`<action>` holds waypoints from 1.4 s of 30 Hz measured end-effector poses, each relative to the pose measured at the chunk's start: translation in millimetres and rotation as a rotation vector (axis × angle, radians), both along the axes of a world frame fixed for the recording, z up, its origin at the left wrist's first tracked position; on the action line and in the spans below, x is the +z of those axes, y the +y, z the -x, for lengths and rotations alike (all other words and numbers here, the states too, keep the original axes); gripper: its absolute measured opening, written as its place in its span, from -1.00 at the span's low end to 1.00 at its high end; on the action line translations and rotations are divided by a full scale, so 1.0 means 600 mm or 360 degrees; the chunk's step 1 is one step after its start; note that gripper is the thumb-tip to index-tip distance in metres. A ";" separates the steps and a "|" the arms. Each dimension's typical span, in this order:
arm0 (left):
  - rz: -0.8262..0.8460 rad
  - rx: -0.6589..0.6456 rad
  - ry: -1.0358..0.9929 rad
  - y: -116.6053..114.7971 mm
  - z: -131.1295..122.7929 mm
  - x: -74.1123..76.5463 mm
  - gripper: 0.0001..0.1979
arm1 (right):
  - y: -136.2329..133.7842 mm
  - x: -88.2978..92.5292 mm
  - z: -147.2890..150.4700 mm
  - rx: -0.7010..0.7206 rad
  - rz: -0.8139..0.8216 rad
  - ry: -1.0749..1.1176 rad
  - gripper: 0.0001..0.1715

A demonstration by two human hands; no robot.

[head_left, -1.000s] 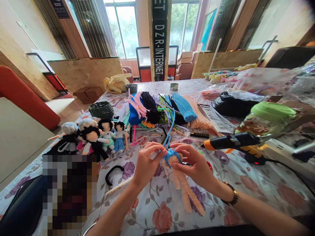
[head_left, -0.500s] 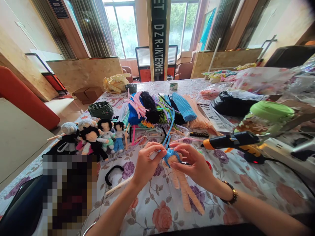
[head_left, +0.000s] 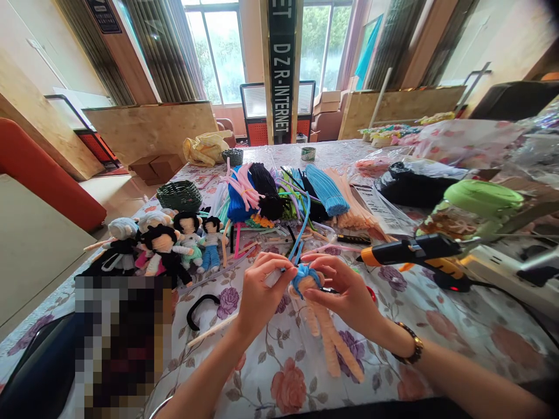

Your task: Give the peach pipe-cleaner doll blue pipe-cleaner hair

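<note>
A peach pipe-cleaner doll (head_left: 327,334) with blue hair wound on its head hangs between my hands, legs pointing down toward me. My right hand (head_left: 345,288) grips the doll's head, thumb at the face and fingers over the top and side. With fingertips pinched together, my left hand (head_left: 266,291) holds a blue pipe cleaner at the left side of the hair. Loose blue pipe cleaners (head_left: 301,227) stick up from the head, away from me. Something dark with a red handle (head_left: 371,293) lies partly hidden behind my right hand.
Finished dolls (head_left: 163,244) sit to the left, by a dark green basket (head_left: 179,195). Bundles of pipe cleaners (head_left: 325,189) lie across the middle. At the right are a glue gun (head_left: 410,251) with a cord and a green-lidded jar (head_left: 474,206). A black pipe cleaner (head_left: 194,308) lies near my left forearm.
Almost nothing differs. My fingers have shifted very slightly at the doll's head, and both hands keep their hold.
</note>
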State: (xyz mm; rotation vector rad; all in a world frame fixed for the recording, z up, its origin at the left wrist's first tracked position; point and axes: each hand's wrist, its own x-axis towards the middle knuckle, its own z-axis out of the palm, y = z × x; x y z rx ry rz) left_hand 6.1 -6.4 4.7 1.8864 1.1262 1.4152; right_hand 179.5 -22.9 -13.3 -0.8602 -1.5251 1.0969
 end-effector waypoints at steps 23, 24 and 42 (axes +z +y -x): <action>-0.0548 0.0158 0.0242 -0.004 -0.003 -0.002 -0.95 | -0.001 -0.002 -0.002 0.0000 -0.0016 0.0013 -0.66; -0.0564 0.0151 0.0243 -0.004 -0.003 -0.002 -0.95 | -0.002 -0.001 -0.002 -0.0003 -0.0014 0.0012 -0.67; -0.0427 0.0065 0.0209 -0.005 -0.004 -0.006 -0.94 | -0.001 -0.001 -0.001 -0.0008 -0.0049 0.0003 -0.69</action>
